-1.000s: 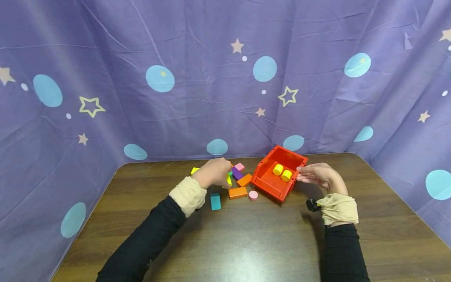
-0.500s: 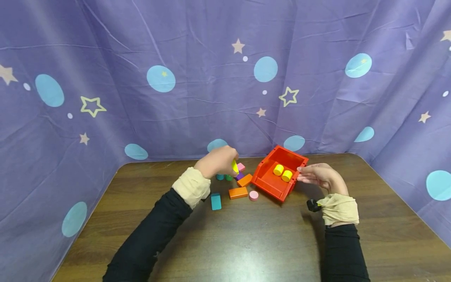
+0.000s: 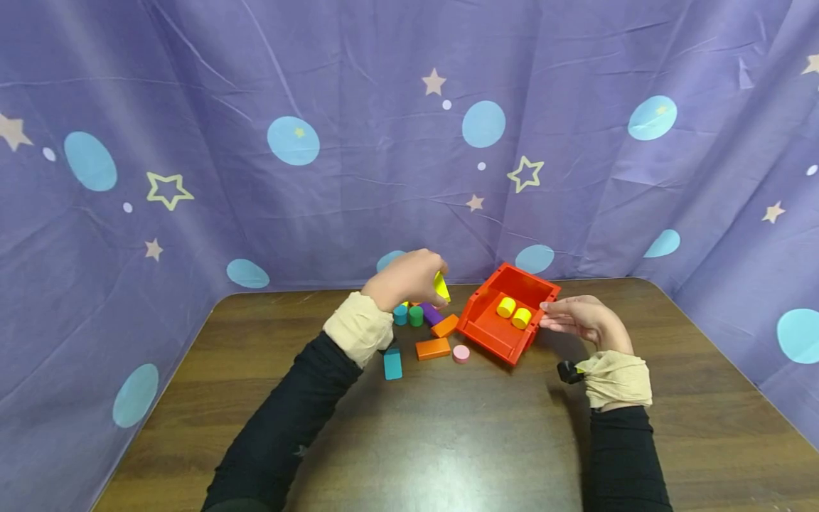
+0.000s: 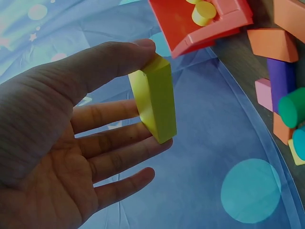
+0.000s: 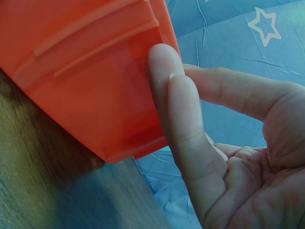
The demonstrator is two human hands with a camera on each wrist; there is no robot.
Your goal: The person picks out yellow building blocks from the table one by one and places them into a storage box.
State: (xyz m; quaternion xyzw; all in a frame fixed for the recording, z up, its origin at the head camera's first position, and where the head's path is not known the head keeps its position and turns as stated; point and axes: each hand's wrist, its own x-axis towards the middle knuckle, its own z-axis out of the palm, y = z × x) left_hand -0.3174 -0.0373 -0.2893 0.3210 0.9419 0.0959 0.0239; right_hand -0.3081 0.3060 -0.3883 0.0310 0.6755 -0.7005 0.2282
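- While the right hand [image 3: 585, 320] is pinching the side of an open red plastic bin [image 3: 486, 340], the left hand [image 3: 406, 277] is carrying a flat-sided yellow block [image 4: 161, 102] away from loose coloured blocks [image 3: 433, 349].
- Its thumb and fingertips are spanning the block end to end.
- The block is now hovering outside but nearer the bin, which is holding two yellow cylinders [image 3: 505, 307].

head: forward-down, farther back | wrists: close, palm-side | all share red bin [image 3: 491, 331]

Site presents as a screened-off tabletop station, wider premises not identifiable: a purple cloth [image 3: 384, 203] printed with stars and blue spots surrounds a wood-grain table [image 3: 493, 434] on three sides.
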